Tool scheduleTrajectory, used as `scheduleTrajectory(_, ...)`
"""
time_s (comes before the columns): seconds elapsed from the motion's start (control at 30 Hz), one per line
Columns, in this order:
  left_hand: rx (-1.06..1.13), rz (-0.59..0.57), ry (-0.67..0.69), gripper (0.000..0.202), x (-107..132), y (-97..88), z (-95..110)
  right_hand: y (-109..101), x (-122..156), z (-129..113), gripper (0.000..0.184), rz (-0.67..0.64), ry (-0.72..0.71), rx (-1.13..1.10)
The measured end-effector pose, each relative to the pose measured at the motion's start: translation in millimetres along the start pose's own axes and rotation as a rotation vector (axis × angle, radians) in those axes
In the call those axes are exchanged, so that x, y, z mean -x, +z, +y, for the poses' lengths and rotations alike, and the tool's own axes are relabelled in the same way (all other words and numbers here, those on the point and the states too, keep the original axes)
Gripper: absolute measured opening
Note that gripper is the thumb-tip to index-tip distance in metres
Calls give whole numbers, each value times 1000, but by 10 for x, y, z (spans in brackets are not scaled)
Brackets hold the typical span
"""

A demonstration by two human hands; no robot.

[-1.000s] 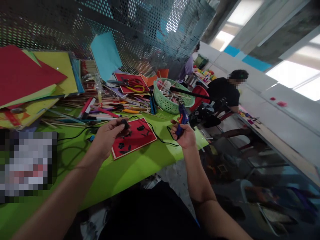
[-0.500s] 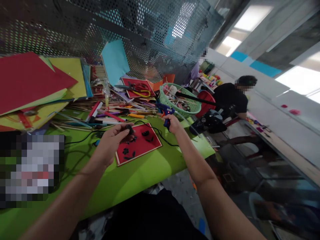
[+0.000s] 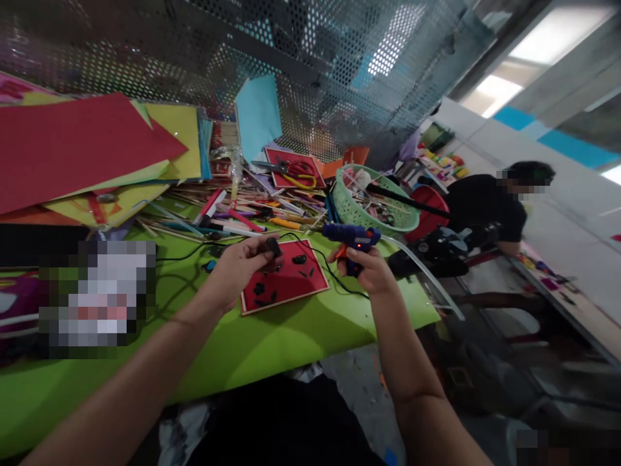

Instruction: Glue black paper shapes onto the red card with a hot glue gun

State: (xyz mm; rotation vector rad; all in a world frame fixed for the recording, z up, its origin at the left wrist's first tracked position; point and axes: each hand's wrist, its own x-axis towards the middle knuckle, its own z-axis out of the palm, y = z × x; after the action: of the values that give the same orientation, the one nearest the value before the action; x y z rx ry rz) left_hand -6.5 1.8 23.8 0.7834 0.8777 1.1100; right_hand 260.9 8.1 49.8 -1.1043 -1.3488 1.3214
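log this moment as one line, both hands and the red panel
left hand: pinching black piece | right hand: holding blue glue gun, red light lit | red panel: on green table, black shapes on it

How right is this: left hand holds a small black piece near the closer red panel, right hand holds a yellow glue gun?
Wrong colour: the head view shows a dark blue glue gun, not yellow, in the right hand. The left hand holds a small black piece near the closer red panel.

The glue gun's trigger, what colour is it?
The trigger is orange, on the dark blue glue gun in the right hand; the head view shows it.
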Motion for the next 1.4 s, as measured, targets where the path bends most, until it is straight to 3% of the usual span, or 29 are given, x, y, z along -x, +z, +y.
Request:
scheduleTrajectory(0.27,-14,40,19,56,-9,-21,9,211,-109,-92,25,-192,52,-59)
scheduleTrajectory(0.63,-93,-13,35,63,-49,-64,-47,119,-69,225,33,-195,32,139)
scheduleTrajectory(0.93,-143,-17,102,44,-55,-58,-79,233,-41,179,40,-148,93,236)
scheduleTrajectory(1.4,-199,-16,113,59,-28,-73,-38,161,-48,290,36,-157,95,179)
